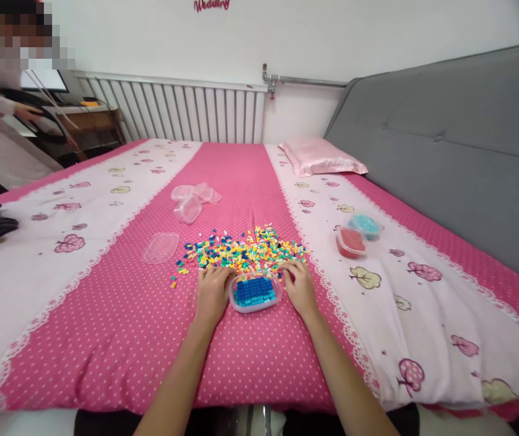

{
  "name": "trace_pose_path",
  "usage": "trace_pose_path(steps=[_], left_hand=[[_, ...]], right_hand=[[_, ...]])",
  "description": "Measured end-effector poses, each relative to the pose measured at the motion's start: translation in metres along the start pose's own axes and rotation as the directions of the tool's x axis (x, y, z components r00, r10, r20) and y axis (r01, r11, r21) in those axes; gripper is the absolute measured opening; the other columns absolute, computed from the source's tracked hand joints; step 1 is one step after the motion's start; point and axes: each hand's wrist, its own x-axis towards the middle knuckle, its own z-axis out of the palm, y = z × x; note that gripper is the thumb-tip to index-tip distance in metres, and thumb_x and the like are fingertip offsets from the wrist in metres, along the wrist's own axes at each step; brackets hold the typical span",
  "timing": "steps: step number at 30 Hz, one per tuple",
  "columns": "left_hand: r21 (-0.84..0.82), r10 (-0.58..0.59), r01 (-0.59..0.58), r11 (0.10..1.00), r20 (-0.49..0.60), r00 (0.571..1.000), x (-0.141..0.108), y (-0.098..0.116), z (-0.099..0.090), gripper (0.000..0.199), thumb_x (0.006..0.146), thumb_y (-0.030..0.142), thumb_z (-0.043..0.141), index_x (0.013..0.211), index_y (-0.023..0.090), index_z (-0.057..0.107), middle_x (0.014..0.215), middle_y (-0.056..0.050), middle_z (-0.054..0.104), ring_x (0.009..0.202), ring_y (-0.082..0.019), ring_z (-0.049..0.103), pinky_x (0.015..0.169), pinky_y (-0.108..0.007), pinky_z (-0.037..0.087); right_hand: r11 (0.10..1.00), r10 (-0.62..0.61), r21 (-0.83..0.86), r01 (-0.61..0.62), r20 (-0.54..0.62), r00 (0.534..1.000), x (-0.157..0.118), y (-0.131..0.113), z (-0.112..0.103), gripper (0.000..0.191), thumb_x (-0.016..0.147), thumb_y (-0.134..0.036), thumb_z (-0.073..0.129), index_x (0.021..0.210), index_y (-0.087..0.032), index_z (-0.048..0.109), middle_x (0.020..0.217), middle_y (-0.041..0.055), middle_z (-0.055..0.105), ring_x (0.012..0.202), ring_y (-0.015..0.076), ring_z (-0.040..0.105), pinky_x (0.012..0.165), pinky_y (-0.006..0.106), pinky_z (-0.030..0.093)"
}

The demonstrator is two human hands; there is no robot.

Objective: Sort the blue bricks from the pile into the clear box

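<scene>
Clear tub sitting lower centre of frame, blue bricks filling it, long axis running left to right. Left hand resting just beside tub's left end, thumb maybe touching rim; right hand lying slightly farther off, beside right end. Loose brick pile spreading just above tub at frame centre, both hands' fingers bending over its lower edge. Grips looking narrow; whether either is pinching brick, cannot tell.
</scene>
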Motion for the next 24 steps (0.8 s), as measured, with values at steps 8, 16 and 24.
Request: trace_pose_path(steps=[8, 16, 24], left_hand=[[-0.004, -0.007, 0.007, 1.0, -0.008, 1.0, 0.0, 0.002, -0.002, 0.023, 0.1, 0.034, 0.048, 0.098, 0.024, 0.068, 0.103, -0.004, 0.074, 0.098, -0.023, 0.059, 0.089, -0.04, 0.034], [0.001, -0.002, 0.002, 1.0, -0.007, 1.0, -0.001, 0.001, -0.002, 0.022, 0.101, 0.034, 0.047, 0.098, 0.024, 0.067, 0.103, -0.004, 0.074, 0.098, -0.023, 0.059, 0.091, -0.04, 0.033], [-0.004, 0.014, -0.014, 1.0, -0.012, 1.0, -0.001, 0.002, -0.003, 0.019, 0.1, 0.033, 0.05, 0.098, 0.024, 0.067, 0.103, -0.003, 0.074, 0.098, -0.023, 0.059, 0.09, -0.04, 0.032]], right_hand=[[0.994, -0.008, -0.11, 0.012, 0.038, 0.999, -0.003, -0.002, 0.001, 0.023, 0.092, -0.023, 0.053, 0.096, -0.025, 0.075, 0.114, 0.0086, 0.063, 0.111, 0.0272, 0.052, 0.099, 0.047, 0.04], [0.99, -0.002, -0.141, 0.014, 0.086, 0.996, -0.007, -0.005, 0.0, 0.016, 0.092, -0.033, 0.059, 0.092, -0.028, 0.074, 0.115, 0.0058, 0.064, 0.114, 0.0292, 0.049, 0.097, 0.048, 0.034], [0.991, 0.004, -0.132, 0.016, 0.146, 0.989, -0.008, -0.011, -0.003, 0.02, 0.097, -0.036, 0.053, 0.098, -0.027, 0.072, 0.101, 0.0042, 0.073, 0.102, 0.0261, 0.055, 0.094, 0.045, 0.03]])
